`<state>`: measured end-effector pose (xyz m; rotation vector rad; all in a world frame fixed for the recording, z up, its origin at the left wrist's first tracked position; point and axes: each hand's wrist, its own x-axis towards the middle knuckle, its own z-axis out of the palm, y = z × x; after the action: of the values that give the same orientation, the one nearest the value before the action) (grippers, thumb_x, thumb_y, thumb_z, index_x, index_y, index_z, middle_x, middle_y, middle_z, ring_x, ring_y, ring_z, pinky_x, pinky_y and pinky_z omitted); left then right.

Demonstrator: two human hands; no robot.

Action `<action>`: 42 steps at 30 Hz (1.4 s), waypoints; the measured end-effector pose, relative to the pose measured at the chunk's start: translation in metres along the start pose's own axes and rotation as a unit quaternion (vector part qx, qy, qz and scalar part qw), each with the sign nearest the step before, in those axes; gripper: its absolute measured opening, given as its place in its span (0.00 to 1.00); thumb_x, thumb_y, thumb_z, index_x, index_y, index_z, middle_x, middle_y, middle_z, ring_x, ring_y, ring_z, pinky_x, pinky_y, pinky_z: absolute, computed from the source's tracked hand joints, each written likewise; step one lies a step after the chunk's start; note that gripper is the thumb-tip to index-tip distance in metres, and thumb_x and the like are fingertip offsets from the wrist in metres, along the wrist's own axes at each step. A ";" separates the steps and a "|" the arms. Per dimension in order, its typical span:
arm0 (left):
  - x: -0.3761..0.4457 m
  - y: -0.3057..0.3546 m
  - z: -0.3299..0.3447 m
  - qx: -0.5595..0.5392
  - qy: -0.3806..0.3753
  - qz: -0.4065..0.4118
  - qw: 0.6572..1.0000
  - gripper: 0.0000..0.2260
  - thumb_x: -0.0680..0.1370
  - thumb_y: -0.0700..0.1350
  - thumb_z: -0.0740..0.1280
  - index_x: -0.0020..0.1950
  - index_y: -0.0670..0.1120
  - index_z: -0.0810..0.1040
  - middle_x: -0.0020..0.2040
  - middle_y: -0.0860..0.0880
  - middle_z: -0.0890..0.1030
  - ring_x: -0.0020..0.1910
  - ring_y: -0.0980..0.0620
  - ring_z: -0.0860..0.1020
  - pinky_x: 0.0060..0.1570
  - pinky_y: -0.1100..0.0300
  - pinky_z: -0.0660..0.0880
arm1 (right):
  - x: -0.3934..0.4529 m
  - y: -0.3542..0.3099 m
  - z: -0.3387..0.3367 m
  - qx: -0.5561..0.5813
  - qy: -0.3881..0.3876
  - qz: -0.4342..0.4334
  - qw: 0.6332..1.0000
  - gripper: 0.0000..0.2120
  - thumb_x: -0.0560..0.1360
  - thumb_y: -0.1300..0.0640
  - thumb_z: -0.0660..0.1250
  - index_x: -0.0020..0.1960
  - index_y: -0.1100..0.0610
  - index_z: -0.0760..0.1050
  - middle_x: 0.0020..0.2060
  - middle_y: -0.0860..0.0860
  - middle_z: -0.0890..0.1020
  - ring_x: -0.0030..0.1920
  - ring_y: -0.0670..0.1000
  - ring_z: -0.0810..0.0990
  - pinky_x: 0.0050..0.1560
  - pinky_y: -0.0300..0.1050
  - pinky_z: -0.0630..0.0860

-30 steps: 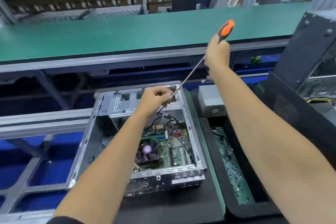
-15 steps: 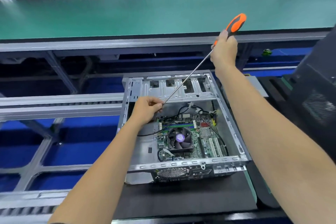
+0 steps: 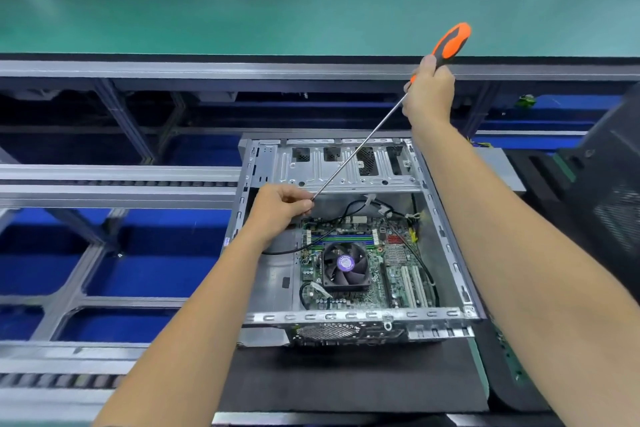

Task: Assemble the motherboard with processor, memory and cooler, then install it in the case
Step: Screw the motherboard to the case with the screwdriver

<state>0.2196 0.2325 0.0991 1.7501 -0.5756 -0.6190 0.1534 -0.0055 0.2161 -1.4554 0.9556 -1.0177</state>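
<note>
Open steel case (image 3: 349, 166) on black mat (image 3: 346, 378); green motherboard (image 3: 391, 274) with finned cooler (image 3: 345, 265) inside. Right hand (image 3: 429, 94) grips orange rubber-handled screwdriver (image 3: 450, 42); left hand (image 3: 280, 208) pinches its slender shaft tip.

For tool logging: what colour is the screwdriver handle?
Orange and dark grey, screwdriver handle gripped by the right hand; head view.

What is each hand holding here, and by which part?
The right hand grips the screwdriver by its orange handle. The left hand pinches the tip end of its shaft; any screw there cannot be seen.
</note>
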 end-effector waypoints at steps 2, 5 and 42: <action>0.000 0.000 0.002 -0.002 0.016 -0.002 1.000 0.07 0.71 0.32 0.73 0.43 0.44 0.83 0.35 0.51 0.83 0.32 0.60 0.81 0.33 0.72 0.74 | 0.000 -0.002 0.000 -0.007 0.002 -0.001 1.000 0.15 0.81 0.48 0.51 0.39 0.53 0.66 0.40 0.53 0.75 0.38 0.53 0.72 0.41 0.48 0.69; 0.000 -0.002 0.003 -0.003 0.029 -0.003 1.000 0.07 0.70 0.33 0.74 0.43 0.44 0.83 0.35 0.52 0.83 0.31 0.62 0.80 0.32 0.72 0.74 | 0.000 -0.002 0.000 -0.011 0.001 -0.001 1.000 0.15 0.81 0.48 0.51 0.40 0.53 0.66 0.41 0.53 0.76 0.39 0.53 0.72 0.41 0.48 0.71; -0.001 -0.003 0.008 0.046 0.064 0.103 0.991 0.11 0.70 0.33 0.73 0.45 0.48 0.81 0.40 0.50 0.81 0.40 0.55 0.78 0.45 0.63 0.77 | -0.018 -0.031 -0.001 -0.015 -0.044 -0.030 0.998 0.14 0.82 0.48 0.52 0.41 0.53 0.65 0.36 0.51 0.72 0.35 0.50 0.69 0.41 0.49 0.67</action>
<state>0.2133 0.2283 0.0945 1.7737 -0.6938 -0.3369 0.1480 0.0142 0.2452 -1.5494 0.8714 -0.9781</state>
